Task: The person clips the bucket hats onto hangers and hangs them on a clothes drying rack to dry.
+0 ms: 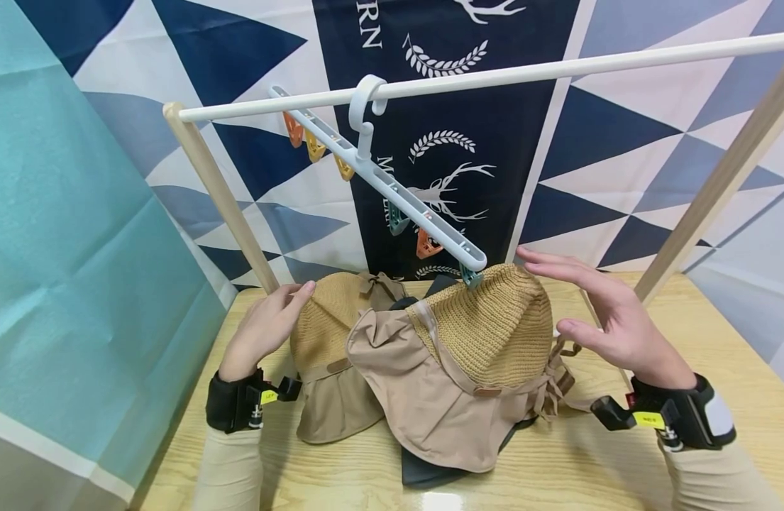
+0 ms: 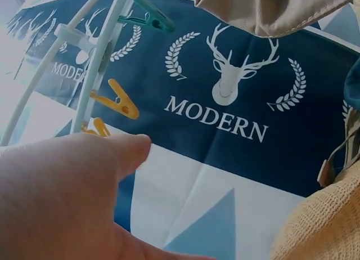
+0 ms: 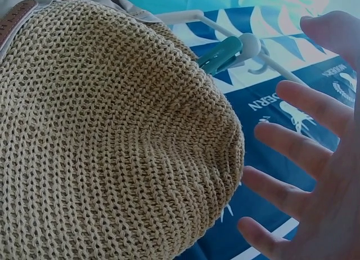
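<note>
A straw sun hat (image 1: 494, 333) with a wide beige cloth brim has its crown right at the teal clip (image 1: 471, 277) on the near end of a pale blue clip hanger (image 1: 398, 188). My right hand (image 1: 611, 319) is beside that crown, fingers spread and holding nothing. In the right wrist view, the fingertips come close to the woven straw (image 3: 124, 125). A second, similar sun hat (image 1: 334, 319) sits behind and to the left, partly hidden by the first. My left hand (image 1: 267, 323) is at its left side, fingers extended, thumb near the straw.
The hanger hooks over a white rail (image 1: 558, 69) on wooden posts (image 1: 222, 195). More clips, orange (image 1: 426, 243), yellow (image 1: 315, 145) and green, line the hanger. Dark cloth (image 1: 423, 465) lies under the hats on the wooden table (image 1: 704, 355). Patterned cloth hangs behind.
</note>
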`<state>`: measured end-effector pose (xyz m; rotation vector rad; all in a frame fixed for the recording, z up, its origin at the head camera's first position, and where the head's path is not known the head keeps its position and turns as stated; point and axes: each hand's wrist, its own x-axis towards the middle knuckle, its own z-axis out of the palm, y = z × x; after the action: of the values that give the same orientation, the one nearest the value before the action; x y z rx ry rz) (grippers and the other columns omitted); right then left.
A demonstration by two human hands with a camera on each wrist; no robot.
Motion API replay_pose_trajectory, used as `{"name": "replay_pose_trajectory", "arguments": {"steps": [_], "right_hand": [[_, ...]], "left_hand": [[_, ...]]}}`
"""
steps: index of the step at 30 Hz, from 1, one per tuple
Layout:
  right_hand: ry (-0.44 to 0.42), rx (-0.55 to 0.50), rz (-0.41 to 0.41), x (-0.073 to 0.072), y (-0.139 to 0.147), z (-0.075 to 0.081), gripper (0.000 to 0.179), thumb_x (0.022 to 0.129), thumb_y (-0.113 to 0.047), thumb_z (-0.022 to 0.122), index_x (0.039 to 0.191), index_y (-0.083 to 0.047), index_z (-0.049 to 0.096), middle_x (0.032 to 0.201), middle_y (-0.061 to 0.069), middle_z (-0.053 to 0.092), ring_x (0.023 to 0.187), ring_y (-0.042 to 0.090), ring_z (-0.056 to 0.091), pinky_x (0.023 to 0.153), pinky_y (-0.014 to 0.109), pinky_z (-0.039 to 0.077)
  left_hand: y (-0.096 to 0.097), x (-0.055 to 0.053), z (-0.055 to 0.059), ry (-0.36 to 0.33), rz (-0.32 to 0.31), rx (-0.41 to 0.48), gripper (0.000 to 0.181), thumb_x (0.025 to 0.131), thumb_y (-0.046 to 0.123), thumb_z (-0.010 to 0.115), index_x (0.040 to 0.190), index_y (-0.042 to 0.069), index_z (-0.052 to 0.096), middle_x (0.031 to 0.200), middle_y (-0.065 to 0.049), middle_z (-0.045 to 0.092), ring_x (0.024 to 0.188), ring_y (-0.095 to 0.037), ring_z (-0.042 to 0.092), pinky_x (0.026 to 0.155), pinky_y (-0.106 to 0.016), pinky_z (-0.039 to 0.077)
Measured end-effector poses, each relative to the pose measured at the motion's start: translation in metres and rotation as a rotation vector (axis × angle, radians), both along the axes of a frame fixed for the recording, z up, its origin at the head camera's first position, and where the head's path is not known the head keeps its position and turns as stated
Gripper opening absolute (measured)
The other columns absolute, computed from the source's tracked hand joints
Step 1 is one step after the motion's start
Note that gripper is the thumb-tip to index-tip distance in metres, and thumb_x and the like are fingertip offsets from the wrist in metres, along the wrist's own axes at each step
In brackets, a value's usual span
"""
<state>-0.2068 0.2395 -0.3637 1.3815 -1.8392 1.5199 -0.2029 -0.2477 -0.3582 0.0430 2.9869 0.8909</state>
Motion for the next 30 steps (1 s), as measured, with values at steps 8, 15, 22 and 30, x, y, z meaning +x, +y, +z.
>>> {"name": "replay_pose_trajectory", "arguments": {"steps": [8, 15, 22, 30], "right_hand": [[0.000, -0.008, 0.016, -0.001, 0.000, 0.000, 0.059, 0.095, -0.001, 0.077, 0.148, 0.017, 0.061, 0.168, 0.019, 0.060, 0.161, 0.025, 0.053, 0.138, 0.029, 0.031], [-0.009, -0.018, 0.017, 0.001, -0.001, 0.001, 0.058, 0.096, -0.003, 0.077, 0.149, 0.017, 0.061, 0.168, 0.019, 0.059, 0.161, 0.025, 0.052, 0.138, 0.029, 0.031], [-0.009, -0.019, 0.018, 0.003, -0.001, 0.000, 0.058, 0.096, -0.002, 0.077, 0.148, 0.017, 0.060, 0.168, 0.018, 0.060, 0.161, 0.024, 0.053, 0.137, 0.028, 0.031], [-0.001, -0.029, 0.034, 0.001, -0.002, 0.001, 0.058, 0.096, -0.001, 0.078, 0.148, 0.018, 0.060, 0.168, 0.019, 0.060, 0.162, 0.024, 0.052, 0.138, 0.029, 0.030]], "left_hand": [[-0.009, 0.001, -0.003, -0.054, -0.024, -0.085, 0.086, 0.117, 0.069, 0.035, 0.159, -0.002, 0.059, 0.152, -0.029, 0.069, 0.136, -0.048, 0.069, 0.109, -0.062, 0.055], [-0.016, -0.003, -0.008, -0.107, -0.013, -0.111, 0.074, 0.115, 0.070, 0.042, 0.108, 0.004, 0.075, 0.087, -0.010, 0.064, 0.079, -0.026, 0.061, 0.075, -0.038, 0.046], [-0.020, -0.004, -0.011, -0.147, -0.008, -0.119, 0.071, 0.114, 0.069, 0.044, 0.092, 0.008, 0.073, 0.073, 0.000, 0.047, 0.067, -0.020, 0.047, 0.067, -0.034, 0.037], [-0.026, -0.011, -0.019, -0.244, -0.028, -0.063, 0.064, 0.112, 0.065, 0.054, 0.087, 0.009, 0.070, 0.074, -0.004, 0.061, 0.066, -0.018, 0.050, 0.063, -0.033, 0.038]]}}
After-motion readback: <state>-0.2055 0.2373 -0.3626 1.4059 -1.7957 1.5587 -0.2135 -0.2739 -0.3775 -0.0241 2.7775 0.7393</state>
